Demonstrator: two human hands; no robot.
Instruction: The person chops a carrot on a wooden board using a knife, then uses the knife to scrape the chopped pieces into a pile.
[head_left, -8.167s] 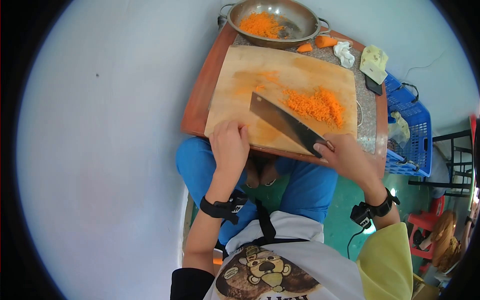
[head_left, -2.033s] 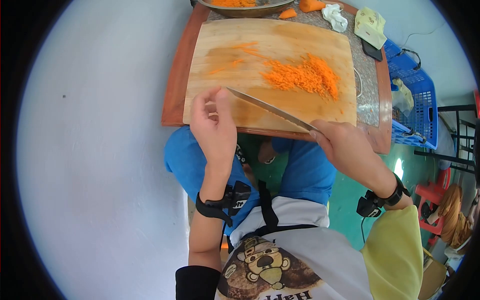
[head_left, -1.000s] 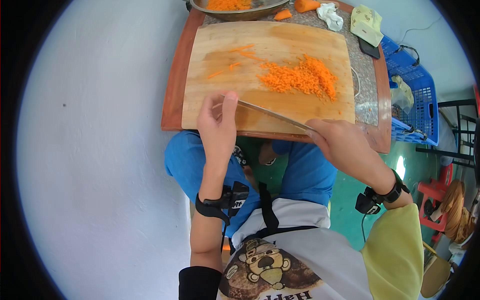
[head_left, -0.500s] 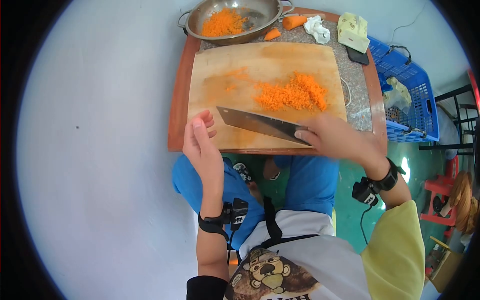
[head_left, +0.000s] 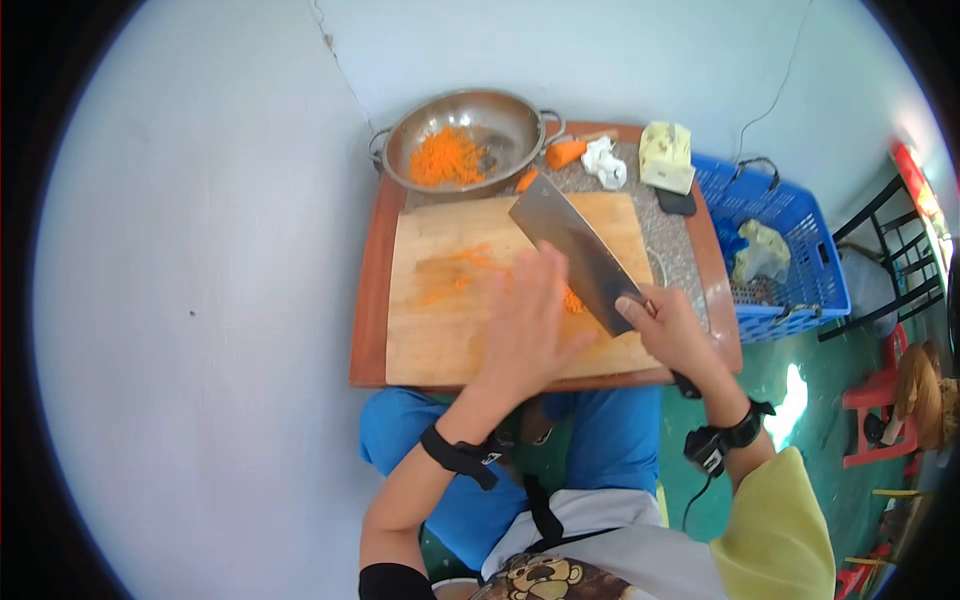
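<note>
Grasping a cleaver (head_left: pixel 575 250) over the board (head_left: pixel 420 350) is the right hand (head_left: pixel 675 335); the left hand (head_left: pixel 530 320) looks splayed, empty. Chopped carrot (head_left: pixel 572 300) remains there; beyond it, a pan (head_left: pixel 525 130) holds more, a chunk (head_left: pixel 566 153) seemingly unchopped.

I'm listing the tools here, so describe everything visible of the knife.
The knife has a broad, nearly rectangular, grey, metal-looking blade and a dark handle, its end showing below the right hand that holds it. The blade slants away from the person, far end leftward, one flat face in view. It appears raised over the cutting board; whether the blurred left hand touches it is unclear.
</note>
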